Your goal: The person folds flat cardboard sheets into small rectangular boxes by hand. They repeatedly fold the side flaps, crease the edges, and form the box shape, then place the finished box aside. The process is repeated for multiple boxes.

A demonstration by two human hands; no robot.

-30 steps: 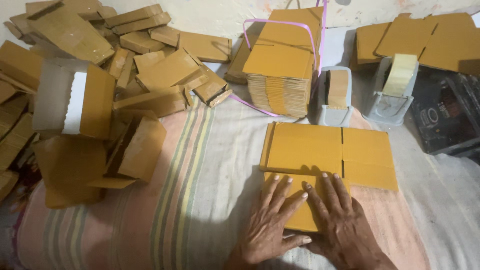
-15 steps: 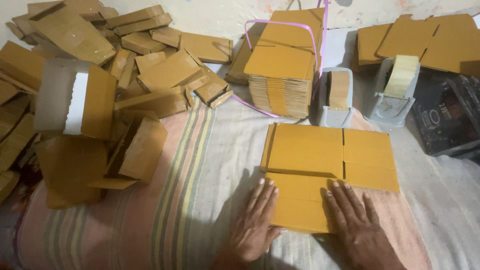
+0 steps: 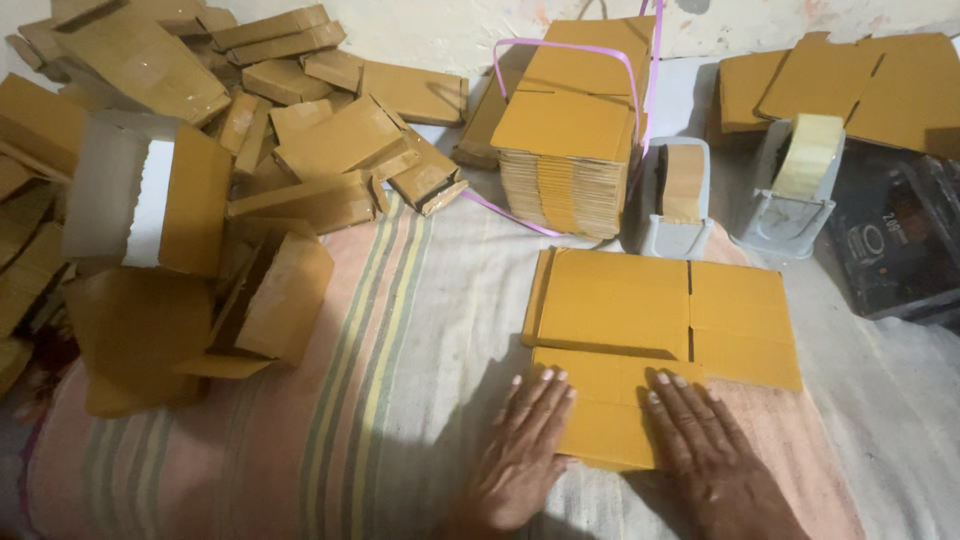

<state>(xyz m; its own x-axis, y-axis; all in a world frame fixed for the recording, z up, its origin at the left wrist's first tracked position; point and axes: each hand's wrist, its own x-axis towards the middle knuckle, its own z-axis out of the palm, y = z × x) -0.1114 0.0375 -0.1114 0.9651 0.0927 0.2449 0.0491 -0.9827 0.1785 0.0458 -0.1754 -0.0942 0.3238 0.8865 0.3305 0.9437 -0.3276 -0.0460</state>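
Pressing flat, my left hand (image 3: 525, 450) lies palm down with fingers spread on the near flap of the flat cardboard blank (image 3: 660, 320), and my right hand (image 3: 705, 450) lies the same way just beside it, neither one pinching anything. The blank rests on the striped cloth (image 3: 330, 430) right in front of me, its far panels cut by a narrow slot. I judge the soft cloth the main risk: it gives under pressure, so a crease could run crooked, and the smooth mustard-brown board could slide if one palm bears harder than the other. Just beyond stand two grey tape dispensers (image 3: 672, 205), near enough for a lifted panel to knock. Beside them a bundled stack of blanks (image 3: 562, 170), looped with pink strap, shows ridged corrugated edges. Farther left sprawls a loose heap of folded boxes (image 3: 260, 130), matte and boxy, one showing a white inner face.
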